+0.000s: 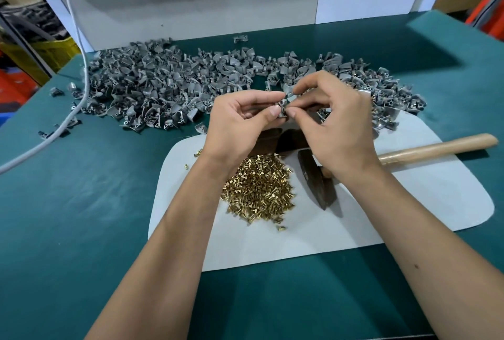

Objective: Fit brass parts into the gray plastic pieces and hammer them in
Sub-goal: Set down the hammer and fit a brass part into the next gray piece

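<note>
Gray plastic piece (282,106) raised over green surface (81,203), pinched in left hand (240,121) grip and right hand (335,127) grip; brass parts (259,192) heaped on white mat (381,203); hammer (409,152) beside; gray pile (163,86) behind; white cable (79,47) left; no legible writing.

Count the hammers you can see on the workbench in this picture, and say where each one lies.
1. The hammer lies on the white mat, head beside the brass parts, partly under the right hand, wooden handle pointing right. Others may be hidden.
</note>
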The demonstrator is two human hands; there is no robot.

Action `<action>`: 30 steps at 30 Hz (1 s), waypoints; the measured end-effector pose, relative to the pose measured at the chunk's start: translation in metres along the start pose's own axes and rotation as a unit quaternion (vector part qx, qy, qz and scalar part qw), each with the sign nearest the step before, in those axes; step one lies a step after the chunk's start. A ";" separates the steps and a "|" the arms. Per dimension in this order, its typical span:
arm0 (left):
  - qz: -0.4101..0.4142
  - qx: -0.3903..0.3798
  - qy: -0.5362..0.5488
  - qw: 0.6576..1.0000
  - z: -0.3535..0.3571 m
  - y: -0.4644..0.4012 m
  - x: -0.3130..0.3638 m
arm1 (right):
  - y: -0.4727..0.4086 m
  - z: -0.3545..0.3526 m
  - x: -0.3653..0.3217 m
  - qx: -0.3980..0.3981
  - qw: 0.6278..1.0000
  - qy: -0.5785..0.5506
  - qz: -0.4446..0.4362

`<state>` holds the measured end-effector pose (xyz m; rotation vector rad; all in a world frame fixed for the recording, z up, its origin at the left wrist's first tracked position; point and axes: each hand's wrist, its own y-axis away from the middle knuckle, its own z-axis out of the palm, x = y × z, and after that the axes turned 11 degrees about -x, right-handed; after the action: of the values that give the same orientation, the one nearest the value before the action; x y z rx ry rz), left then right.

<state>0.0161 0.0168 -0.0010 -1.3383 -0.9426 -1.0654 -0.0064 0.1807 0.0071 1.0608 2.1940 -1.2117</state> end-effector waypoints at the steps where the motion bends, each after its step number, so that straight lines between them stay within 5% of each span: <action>1: 0.000 -0.001 -0.005 1.000 -0.001 0.000 0.000 | 0.000 0.000 0.000 -0.002 1.000 0.002 0.003; 30: -0.027 -0.002 0.119 0.993 -0.005 0.001 0.000 | 0.002 -0.001 0.003 0.002 0.998 0.026 -0.055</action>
<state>0.0172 0.0112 -0.0013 -1.1654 -0.8022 -1.2380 -0.0069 0.1835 0.0049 0.9956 2.3172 -1.2494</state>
